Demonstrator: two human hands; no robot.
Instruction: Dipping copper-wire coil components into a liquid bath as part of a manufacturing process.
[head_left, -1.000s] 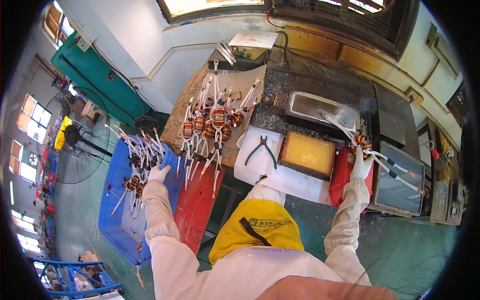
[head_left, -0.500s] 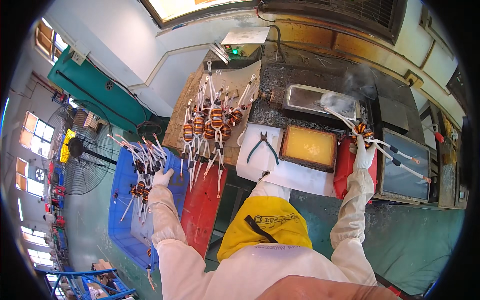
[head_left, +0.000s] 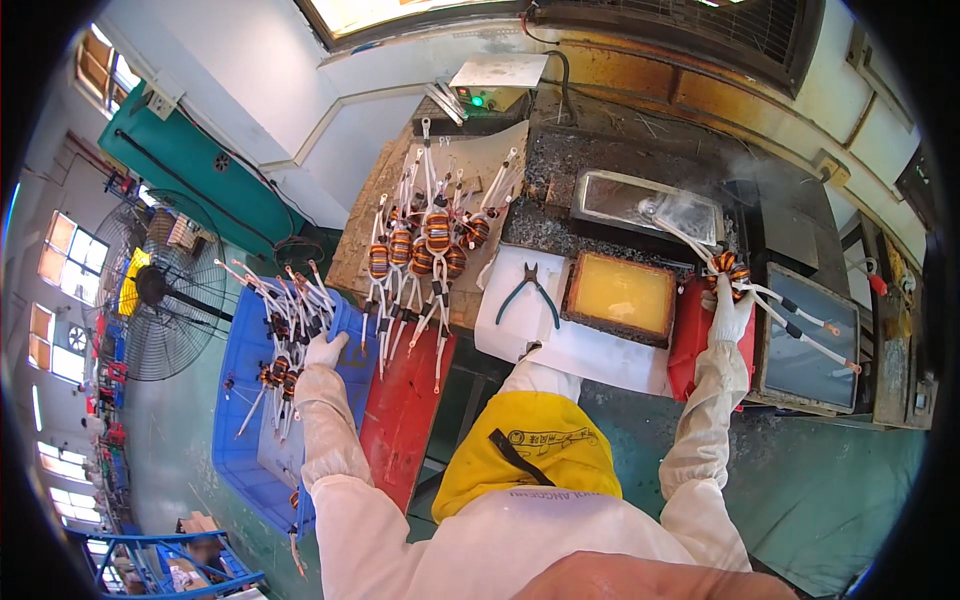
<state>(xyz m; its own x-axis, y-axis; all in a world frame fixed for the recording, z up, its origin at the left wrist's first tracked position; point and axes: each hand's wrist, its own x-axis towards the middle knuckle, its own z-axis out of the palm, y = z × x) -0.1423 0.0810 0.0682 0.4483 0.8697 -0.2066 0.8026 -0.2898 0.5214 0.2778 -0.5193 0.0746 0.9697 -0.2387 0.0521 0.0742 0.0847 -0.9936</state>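
Note:
My right hand (head_left: pixel 729 317), in a white glove, is closed round a copper-wound ring coil (head_left: pixel 729 266) with white leads. Two of its leads reach up-left to the shiny surface of a rectangular metal solder pot (head_left: pixel 597 199), where thin smoke hangs. The other two leads (head_left: pixel 800 337) stretch right over a grey-topped tray. At the blue bin (head_left: pixel 238 440), my gloved left hand (head_left: pixel 325 350) is by the inner right side, its fingers curled next to a bunch of coils (head_left: pixel 278 376) with white leads. What those fingers grip is hidden.
Several more coils (head_left: pixel 437 232) lie on the bench's left part. Green-handled pliers (head_left: pixel 530 293) rest on white card, beside a tray of yellow material (head_left: pixel 622 297). A red container (head_left: pixel 690 340) stands under my right hand. A control box (head_left: pixel 490 98) is behind; a fan (head_left: pixel 150 290) stands left.
The smoke over the solder pot has thinned and the pot's surface shows more. Both hands keep nearly the same places, the right one still holding the coil. The view has shifted slightly.

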